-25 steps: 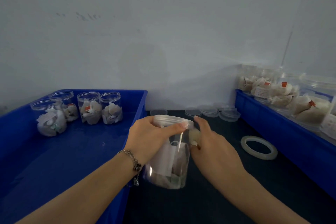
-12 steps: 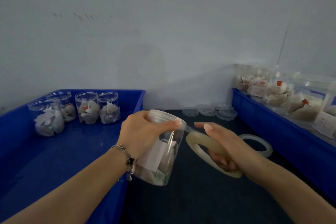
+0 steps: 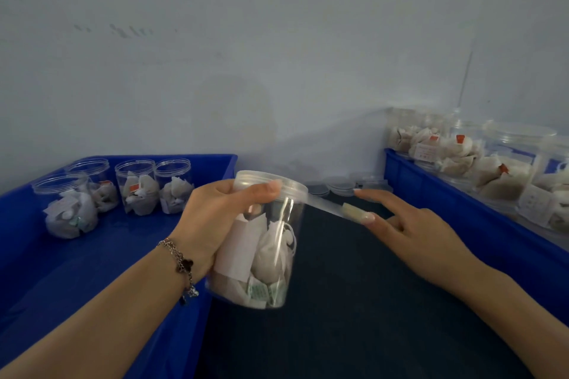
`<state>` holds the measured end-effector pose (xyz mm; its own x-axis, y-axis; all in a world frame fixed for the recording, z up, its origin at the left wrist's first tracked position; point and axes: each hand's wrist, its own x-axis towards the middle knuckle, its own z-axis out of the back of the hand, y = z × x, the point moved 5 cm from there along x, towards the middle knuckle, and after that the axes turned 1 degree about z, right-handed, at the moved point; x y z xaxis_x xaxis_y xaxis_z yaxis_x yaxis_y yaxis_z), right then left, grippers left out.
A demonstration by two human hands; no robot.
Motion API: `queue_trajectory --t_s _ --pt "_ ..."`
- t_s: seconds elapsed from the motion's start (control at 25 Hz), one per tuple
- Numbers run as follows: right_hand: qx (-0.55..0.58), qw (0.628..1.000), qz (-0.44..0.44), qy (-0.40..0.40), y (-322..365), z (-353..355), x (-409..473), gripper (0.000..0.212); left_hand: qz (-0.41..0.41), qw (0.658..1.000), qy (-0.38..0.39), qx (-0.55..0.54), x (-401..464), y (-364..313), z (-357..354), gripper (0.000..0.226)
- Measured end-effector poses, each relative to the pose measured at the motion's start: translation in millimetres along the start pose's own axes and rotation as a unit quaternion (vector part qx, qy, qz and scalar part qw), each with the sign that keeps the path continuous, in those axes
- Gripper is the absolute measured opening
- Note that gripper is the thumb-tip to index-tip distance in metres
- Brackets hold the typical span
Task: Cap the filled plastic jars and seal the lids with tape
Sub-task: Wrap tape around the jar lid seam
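My left hand (image 3: 215,218) grips a clear plastic jar (image 3: 264,258) filled with white sachets and holds it tilted above the dark table, thumb pressed along the rim of its clear lid (image 3: 289,186). A strip of clear tape (image 3: 323,204) stretches from the lid's right edge to a tape roll (image 3: 354,212). My right hand (image 3: 415,234) holds that roll between thumb and fingers, the index finger pointing straight out. Most of the roll is hidden behind the hand.
A blue bin (image 3: 77,255) on the left holds several open filled jars (image 3: 138,188) at its far end. A second blue bin (image 3: 462,206) on the right holds capped jars (image 3: 505,163). Loose clear lids (image 3: 338,188) lie by the wall on the dark table (image 3: 354,301).
The right hand has drawn the roll away to the right, lengthening the tape strip from the lid. The jar has tilted and risen slightly in the left hand.
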<state>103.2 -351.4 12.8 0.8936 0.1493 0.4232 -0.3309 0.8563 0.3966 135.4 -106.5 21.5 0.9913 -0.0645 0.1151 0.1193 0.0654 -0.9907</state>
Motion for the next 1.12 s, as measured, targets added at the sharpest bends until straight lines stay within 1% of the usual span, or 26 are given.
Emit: queue_trajectory --t_s 0.12,0.24,0.32,0.44,0.56,0.6,0.72,0.8,0.88,0.92,1.0,1.04,1.12 --pt "0.007 1.000 -0.008 -0.015 -3 -5 5 0.064 0.006 0.999 0.033 -0.040 -3 -1 -2 0.065" --pt "0.041 0.999 -0.019 -0.019 -8 -7 11 0.067 -0.002 0.997 0.053 -0.050 -6 -1 -1 0.052" --pt "0.065 0.997 -0.030 -0.012 -10 -10 15 0.070 -0.003 0.996 0.066 -0.055 -5 1 -1 0.052" --pt "0.099 0.995 -0.032 0.002 -12 -19 21 0.072 0.010 0.992 0.100 -0.079 -2 4 -5 0.059" --pt "0.120 0.992 -0.025 0.009 -8 -29 27 0.065 0.029 0.985 0.133 -0.104 -2 7 -10 0.046" --pt "0.129 0.991 -0.023 0.009 -7 -32 28 0.061 0.037 0.983 0.143 -0.112 -2 8 -12 0.044" --pt "0.164 0.986 -0.020 0.011 -1 -38 27 0.056 0.031 0.978 0.164 -0.123 -5 6 -14 0.053" --pt "0.195 0.980 -0.021 0.028 5 -40 27 0.057 0.021 0.975 0.182 -0.122 -7 4 -17 0.054" --pt "0.243 0.968 -0.008 0.061 13 -45 25 0.056 0.024 0.966 0.211 -0.145 -10 3 -21 0.040" --pt "0.268 0.960 0.002 0.080 17 -47 23 0.052 0.038 0.958 0.227 -0.169 -12 3 -24 0.035" --pt "0.310 0.944 0.033 0.109 26 -48 18 0.038 0.075 0.942 0.263 -0.195 -15 6 -29 0.047" --pt "0.329 0.935 0.048 0.123 30 -48 16 0.037 0.088 0.938 0.273 -0.194 -14 7 -32 0.053" --pt "0.339 0.928 0.056 0.147 37 -48 12 0.048 0.091 0.936 0.258 -0.223 -10 5 -33 0.048"
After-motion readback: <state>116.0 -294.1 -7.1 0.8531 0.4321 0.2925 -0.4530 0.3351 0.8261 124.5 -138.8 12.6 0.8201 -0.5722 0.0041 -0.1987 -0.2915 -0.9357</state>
